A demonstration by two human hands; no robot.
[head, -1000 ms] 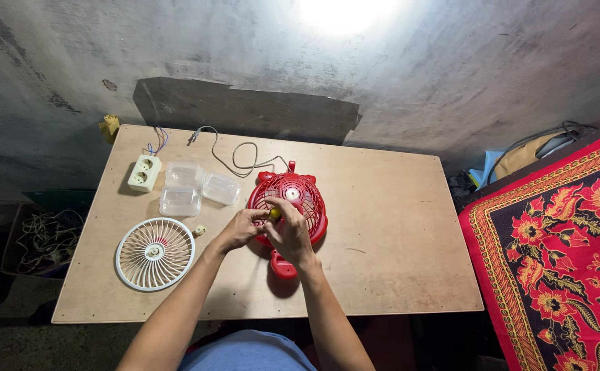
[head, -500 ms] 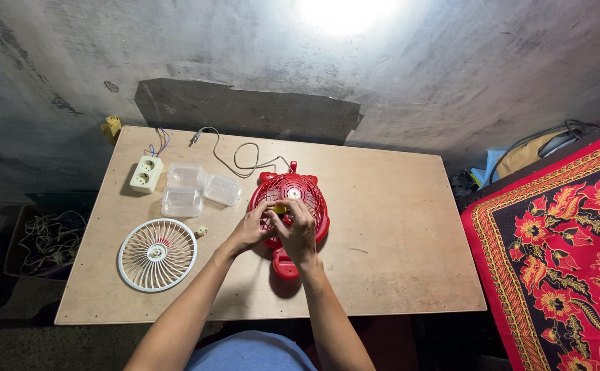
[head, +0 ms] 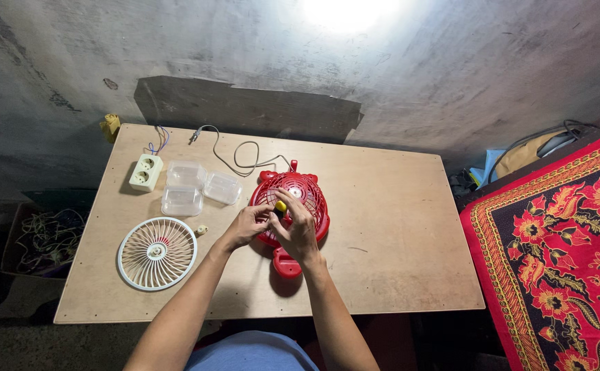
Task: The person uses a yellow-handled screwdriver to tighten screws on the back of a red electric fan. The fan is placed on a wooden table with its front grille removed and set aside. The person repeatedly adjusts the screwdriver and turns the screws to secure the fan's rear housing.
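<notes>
A small red fan (head: 303, 196) lies flat on the wooden table (head: 396, 233), its base towards me and a grey cord running off its far side. My right hand (head: 298, 230) is closed on a yellow-handled tool (head: 281, 205) held over the fan's left part. My left hand (head: 248, 225) rests on the fan's left rim, fingers bent against it beside the tool. A white round fan grille (head: 157, 252) lies apart at the left.
Three clear plastic boxes (head: 195, 187) and a white double socket (head: 146, 172) sit at the far left. A small pale part (head: 202, 230) lies by the grille. A red flowered cloth (head: 561, 254) is at the right, a box of cables (head: 42, 240) on the floor left.
Both hands stay on the red fan; the yellow-handled tool has shifted slightly on its left side. The view has moved a little.
</notes>
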